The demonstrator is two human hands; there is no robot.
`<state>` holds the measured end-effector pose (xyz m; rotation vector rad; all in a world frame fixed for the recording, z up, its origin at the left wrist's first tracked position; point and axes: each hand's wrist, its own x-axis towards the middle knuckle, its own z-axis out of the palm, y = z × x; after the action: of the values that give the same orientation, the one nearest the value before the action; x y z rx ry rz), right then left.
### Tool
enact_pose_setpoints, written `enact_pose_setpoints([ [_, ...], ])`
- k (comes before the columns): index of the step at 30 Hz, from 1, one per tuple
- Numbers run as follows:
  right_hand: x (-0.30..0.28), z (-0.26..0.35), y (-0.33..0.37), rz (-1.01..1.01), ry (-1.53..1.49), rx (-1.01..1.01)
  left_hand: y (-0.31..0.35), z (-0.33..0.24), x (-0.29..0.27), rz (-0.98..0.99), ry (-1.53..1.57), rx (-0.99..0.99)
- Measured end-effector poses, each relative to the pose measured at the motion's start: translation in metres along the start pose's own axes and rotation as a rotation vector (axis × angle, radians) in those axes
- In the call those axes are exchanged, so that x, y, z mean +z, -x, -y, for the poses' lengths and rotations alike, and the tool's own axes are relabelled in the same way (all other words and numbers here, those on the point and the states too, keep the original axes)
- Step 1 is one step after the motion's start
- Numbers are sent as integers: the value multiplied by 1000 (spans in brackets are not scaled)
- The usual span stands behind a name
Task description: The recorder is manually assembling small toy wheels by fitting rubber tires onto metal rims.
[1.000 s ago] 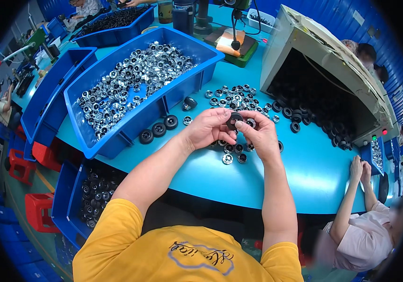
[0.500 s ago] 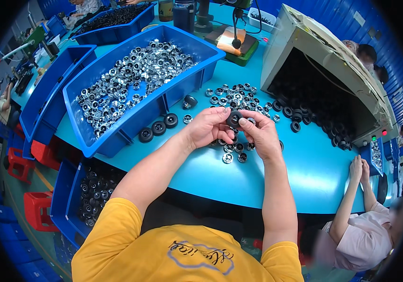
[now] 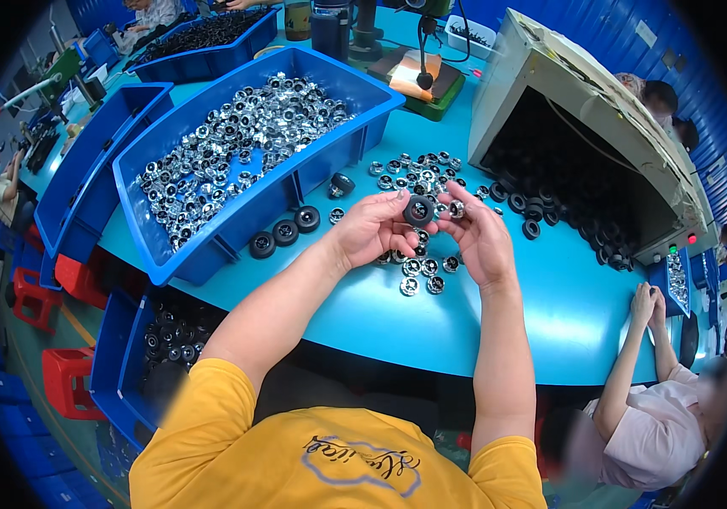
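My left hand (image 3: 362, 231) pinches a small toy wheel (image 3: 418, 210) with a black tyre, its face turned up. Close beside it, my right hand (image 3: 489, 246) has its fingers curled around a chrome wheel hub (image 3: 457, 208). Under and beyond both hands, loose chrome hubs (image 3: 421, 178) lie scattered on the turquoise table (image 3: 363, 318). Left of my left hand stands a row of tyred wheels (image 3: 285, 231) against the blue bin. Another tyred wheel (image 3: 341, 183) rests on its side by the bin's corner.
A big blue bin (image 3: 236, 216) of chrome hubs fills the left side. At right, a pale metal housing (image 3: 499, 93) holds a heap of black tyres (image 3: 537, 208). A small press (image 3: 424, 81) stands behind. A co-worker's hands (image 3: 650, 305) are at the table's right end.
My right hand has drawn away to the right from the wheel, its fingers lifting with the hub. The wheel stays in my left hand, now in fuller view.
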<state>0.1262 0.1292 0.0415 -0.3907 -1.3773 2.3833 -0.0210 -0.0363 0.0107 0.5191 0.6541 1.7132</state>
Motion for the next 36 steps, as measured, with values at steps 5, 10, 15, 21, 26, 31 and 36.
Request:
enact_pose_setpoints([
  [5, -2, -4, -1, -85, 109, -80, 0, 0, 0, -18, -8, 14],
  [10, -6, -4, -2, -73, 160, -82, 0, 1, -2, -20, -4, 27],
  [15, -2, -4, 0, -87, 158, -98, -1, 1, -4, -15, -3, 32],
  [21, 6, -2, 3, -54, 232, -122, -1, 2, -5, -20, -3, 30],
  [26, 4, 1, 3, -47, 168, -42, 1, -1, 3, -36, 14, 32],
  [31, 8, -3, 4, -20, 133, -112, -1, 1, -6, -10, 26, 57],
  [36, 11, -2, 6, -29, 130, -92, -1, 3, -7, -23, 55, 83],
])
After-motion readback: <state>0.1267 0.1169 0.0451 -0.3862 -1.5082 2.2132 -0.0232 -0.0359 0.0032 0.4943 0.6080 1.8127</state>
